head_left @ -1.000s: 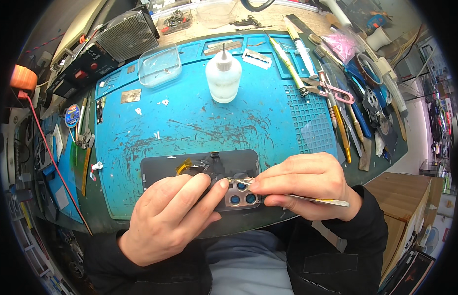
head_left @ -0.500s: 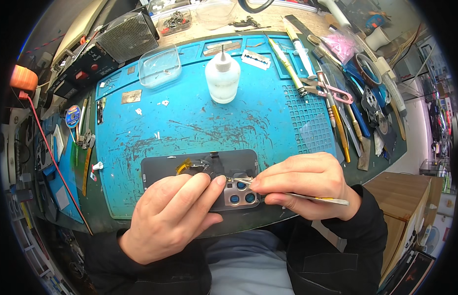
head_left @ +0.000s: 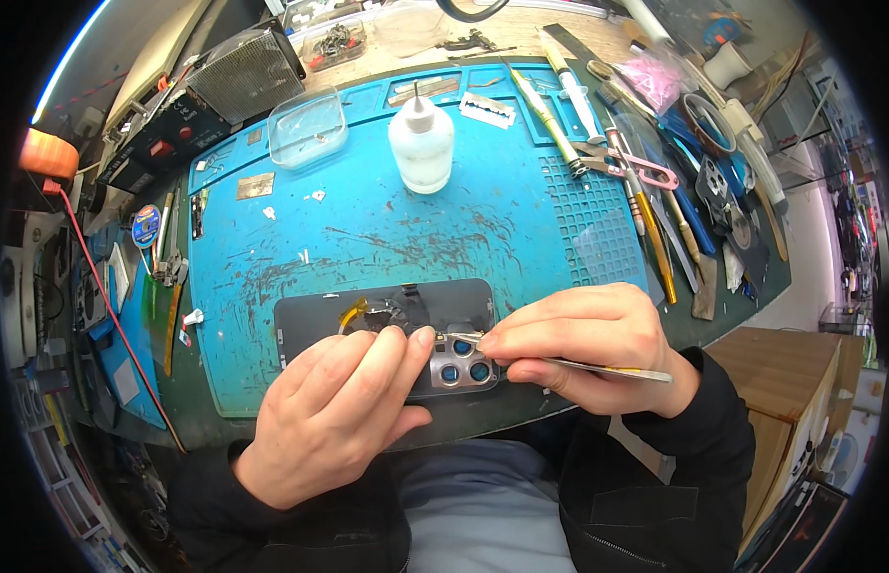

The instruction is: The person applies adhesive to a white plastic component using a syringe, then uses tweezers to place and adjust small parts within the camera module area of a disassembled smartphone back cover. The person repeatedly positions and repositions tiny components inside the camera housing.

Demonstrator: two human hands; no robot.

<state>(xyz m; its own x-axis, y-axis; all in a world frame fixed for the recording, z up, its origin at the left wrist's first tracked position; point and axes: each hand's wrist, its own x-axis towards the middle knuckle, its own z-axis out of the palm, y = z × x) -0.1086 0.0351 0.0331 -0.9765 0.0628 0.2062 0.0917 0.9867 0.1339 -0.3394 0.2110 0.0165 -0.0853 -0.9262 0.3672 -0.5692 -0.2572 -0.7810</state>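
A dark grey phone back panel point(head_left: 316, 315) lies flat at the near edge of the blue mat. On its right end sits a silver camera frame point(head_left: 464, 375) with round dark lenses. Black and amber flex cable point(head_left: 366, 311) is bunched on the panel's middle. My left hand point(head_left: 335, 401) rests over the panel's near side, fingers bent together, fingertips beside the camera frame; what lies under them is hidden. In my right hand point(head_left: 588, 349) are metal tweezers point(head_left: 621, 373), pinched between thumb and fingers. Their tips reach the camera frame's upper edge, close to my left fingertips.
Beyond the panel on the blue mat point(head_left: 368, 220) stands a white bottle point(head_left: 422, 148) with a needle tip. A clear tray point(head_left: 308, 129) and a razor blade point(head_left: 487, 110) lie farther back. Pens, pink-handled pliers point(head_left: 655, 174) and several tools crowd the right side.
The view has shifted slightly. My right hand and the tweezers have moved a little relative to the camera frame; my left fingertips keep nearly the same place.
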